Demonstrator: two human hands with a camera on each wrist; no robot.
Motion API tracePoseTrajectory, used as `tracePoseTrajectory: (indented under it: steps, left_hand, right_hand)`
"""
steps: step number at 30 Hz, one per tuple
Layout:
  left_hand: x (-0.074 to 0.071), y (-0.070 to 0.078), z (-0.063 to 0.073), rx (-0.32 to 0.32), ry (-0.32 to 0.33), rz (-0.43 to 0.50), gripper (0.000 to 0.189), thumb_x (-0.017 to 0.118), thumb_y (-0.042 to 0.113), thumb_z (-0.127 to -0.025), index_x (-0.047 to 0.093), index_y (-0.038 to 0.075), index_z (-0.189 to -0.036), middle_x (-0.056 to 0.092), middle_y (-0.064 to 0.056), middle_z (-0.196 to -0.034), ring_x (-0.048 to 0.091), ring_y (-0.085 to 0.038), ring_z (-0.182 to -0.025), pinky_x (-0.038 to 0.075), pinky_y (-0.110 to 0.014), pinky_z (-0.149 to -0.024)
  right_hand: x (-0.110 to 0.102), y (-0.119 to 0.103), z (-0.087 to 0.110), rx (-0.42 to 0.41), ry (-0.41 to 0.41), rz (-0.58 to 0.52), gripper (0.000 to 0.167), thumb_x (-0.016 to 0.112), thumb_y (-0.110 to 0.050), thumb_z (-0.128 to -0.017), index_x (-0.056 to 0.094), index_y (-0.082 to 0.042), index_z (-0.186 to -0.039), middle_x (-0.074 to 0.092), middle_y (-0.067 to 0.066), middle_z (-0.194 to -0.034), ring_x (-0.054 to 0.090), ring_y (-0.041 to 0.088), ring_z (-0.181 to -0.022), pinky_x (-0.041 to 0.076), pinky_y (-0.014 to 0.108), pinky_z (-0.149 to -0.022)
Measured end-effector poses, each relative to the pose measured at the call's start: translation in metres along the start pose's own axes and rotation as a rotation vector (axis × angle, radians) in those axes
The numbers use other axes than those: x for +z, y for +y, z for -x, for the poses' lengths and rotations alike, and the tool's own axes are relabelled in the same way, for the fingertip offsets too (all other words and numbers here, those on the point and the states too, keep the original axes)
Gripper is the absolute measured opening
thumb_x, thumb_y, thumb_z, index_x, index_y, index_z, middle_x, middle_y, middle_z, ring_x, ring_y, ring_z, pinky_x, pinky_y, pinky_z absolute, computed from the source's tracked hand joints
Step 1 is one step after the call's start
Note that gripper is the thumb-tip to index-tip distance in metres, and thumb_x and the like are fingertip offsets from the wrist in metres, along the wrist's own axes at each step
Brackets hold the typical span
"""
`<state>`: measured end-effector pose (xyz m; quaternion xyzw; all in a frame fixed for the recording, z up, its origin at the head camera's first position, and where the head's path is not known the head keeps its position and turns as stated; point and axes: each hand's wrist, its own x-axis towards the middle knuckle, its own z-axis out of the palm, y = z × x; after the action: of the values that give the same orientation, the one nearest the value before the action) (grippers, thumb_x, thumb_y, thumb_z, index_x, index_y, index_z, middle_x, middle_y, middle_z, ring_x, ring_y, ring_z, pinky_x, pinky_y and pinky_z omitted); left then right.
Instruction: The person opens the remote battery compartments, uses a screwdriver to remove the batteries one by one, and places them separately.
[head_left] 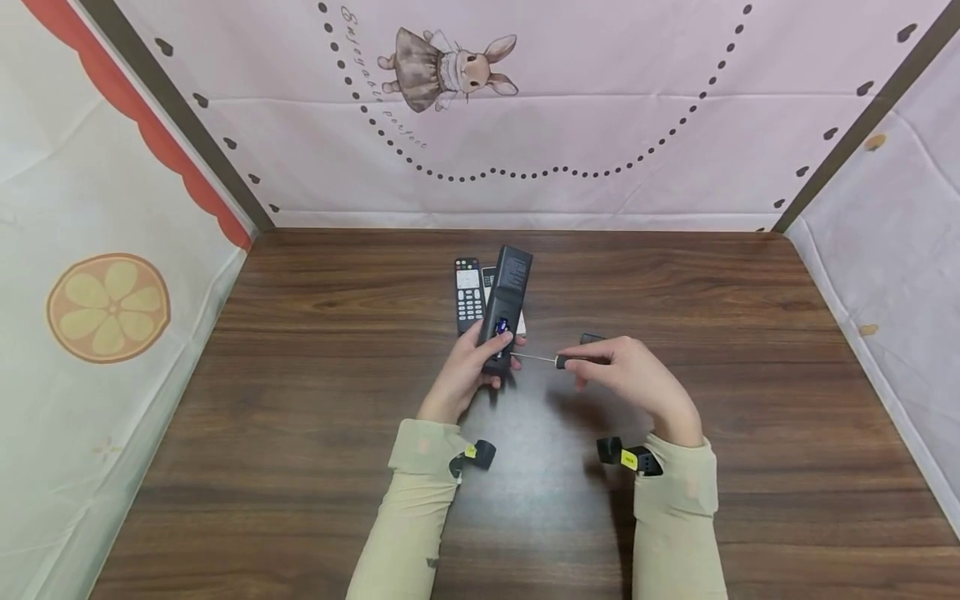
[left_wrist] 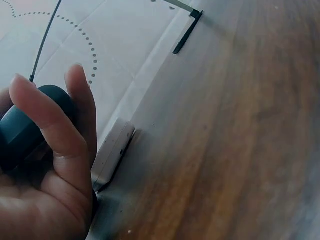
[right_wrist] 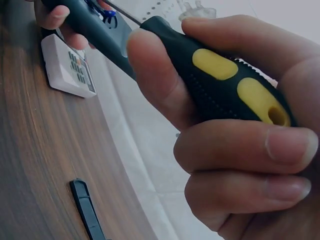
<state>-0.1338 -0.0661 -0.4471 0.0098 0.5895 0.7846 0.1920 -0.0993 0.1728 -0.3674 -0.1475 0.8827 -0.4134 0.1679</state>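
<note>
I've got the left hand (head_left: pixel 467 363) gripping the remote (head_left: pixel 513 280) over the counter (head_left: pixel 322 417), bay (head_left: pixel 501 326) up, probably so the screwdriver (right_wrist: pixel 214 64) gripped in the right hand (head_left: pixel 637 371) can get at it.

Both arms (head_left: pixel 402 533), in pale yellow-green cloth sleeves (head_left: pixel 677 517) (cuffs (head_left: pixel 417 446) folded back), reach forward. The bare left hand (head_left: pixel 463 367) grips, its thumb (head_left: pixel 495 343) stretched across the top; the bare right hand (head_left: pixel 636 375), angled inward, grips with its lower fingers (right_wrist: pixel 225 145) tightly curled.
</note>
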Motion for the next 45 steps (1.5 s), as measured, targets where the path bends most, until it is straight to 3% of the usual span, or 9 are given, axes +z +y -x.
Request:
tracePoseTrajectory:
  steps: [7,13,15,23,28,33,41,45]
  left_hand:
    - [0.002,-0.001,-0.001,-0.011,0.020,0.003,0.047,0.062,0.030,-0.084,0.043,0.014,-0.123,0.060,-0.014,-0.108,0.063,-0.022,-0.074,0.045,-0.023,-0.040]
    - [0.006,0.000,-0.001,-0.052,0.037,-0.023,0.047,0.062,0.019,-0.084,0.039,0.017,-0.125,0.058,-0.013,-0.112,0.063,-0.021,-0.076,0.047,-0.025,-0.045]
    - [0.008,0.003,0.001,-0.054,0.042,-0.041,0.047,0.062,0.016,-0.084,0.038,0.016,-0.126,0.056,-0.015,-0.115,0.062,-0.021,-0.077,0.046,-0.024,-0.044]
    - [0.007,0.001,0.001,-0.055,0.062,-0.067,0.050,0.066,0.013,-0.081,0.039,0.016,-0.123,0.054,-0.022,-0.115,0.060,-0.029,-0.078,0.042,-0.023,-0.040]
    - [0.003,-0.004,-0.003,-0.017,0.092,-0.092,0.048,0.066,0.015,-0.080,0.041,0.017,-0.121,0.056,-0.020,-0.111,0.060,-0.022,-0.073,0.041,-0.023,-0.039]
    - [0.003,-0.005,-0.004,-0.020,0.124,-0.117,0.047,0.065,0.015,-0.081,0.039,0.016,-0.120,0.058,-0.019,-0.107,0.060,-0.019,-0.071,0.041,-0.022,-0.040]
    - [0.002,-0.003,-0.004,-0.030,0.183,-0.057,0.050,0.064,0.014,-0.082,0.036,0.018,-0.123,0.058,-0.016,-0.104,0.059,-0.020,-0.069,0.041,-0.022,-0.040]
    - [0.001,-0.002,-0.004,-0.020,0.202,-0.027,0.048,0.063,0.012,-0.083,0.035,0.018,-0.122,0.057,-0.017,-0.104,0.059,-0.022,-0.069,0.040,-0.021,-0.039]
  right_hand:
    - [0.006,-0.008,-0.002,0.017,-0.015,0.075,0.032,0.053,-0.044,-0.087,0.063,-0.027,-0.111,0.061,-0.006,-0.064,0.054,0.014,-0.075,0.040,0.030,-0.069]
    - [0.009,-0.018,-0.001,0.067,-0.019,0.152,0.035,0.053,-0.043,-0.087,0.061,-0.025,-0.115,0.065,-0.002,-0.092,0.059,0.013,-0.067,0.047,0.032,-0.068]
    - [0.009,-0.020,-0.001,0.071,-0.018,0.171,0.034,0.053,-0.042,-0.087,0.061,-0.026,-0.115,0.065,-0.003,-0.095,0.060,0.015,-0.065,0.047,0.032,-0.066]
    - [0.009,-0.017,-0.001,0.048,-0.002,0.232,0.031,0.054,-0.040,-0.087,0.062,-0.026,-0.114,0.065,-0.002,-0.093,0.057,0.011,-0.062,0.044,0.028,-0.061]
    - [0.011,-0.022,-0.003,0.041,0.032,0.259,0.031,0.054,-0.039,-0.087,0.064,-0.023,-0.112,0.064,-0.002,-0.103,0.057,0.005,-0.071,0.048,0.031,-0.067]
    - [0.015,-0.027,-0.005,0.058,0.054,0.268,0.029,0.054,-0.038,-0.087,0.065,-0.024,-0.109,0.065,-0.003,-0.100,0.058,0.006,-0.072,0.048,0.032,-0.068]
    - [0.025,-0.037,-0.007,-0.001,0.116,0.365,0.028,0.055,-0.033,-0.087,0.066,-0.020,-0.109,0.066,-0.002,-0.100,0.060,0.011,-0.084,0.048,0.035,-0.075]
    - [0.030,-0.045,-0.008,-0.003,0.114,0.396,0.030,0.054,-0.031,-0.088,0.063,-0.018,-0.114,0.065,0.000,-0.103,0.059,0.010,-0.075,0.048,0.035,-0.072]
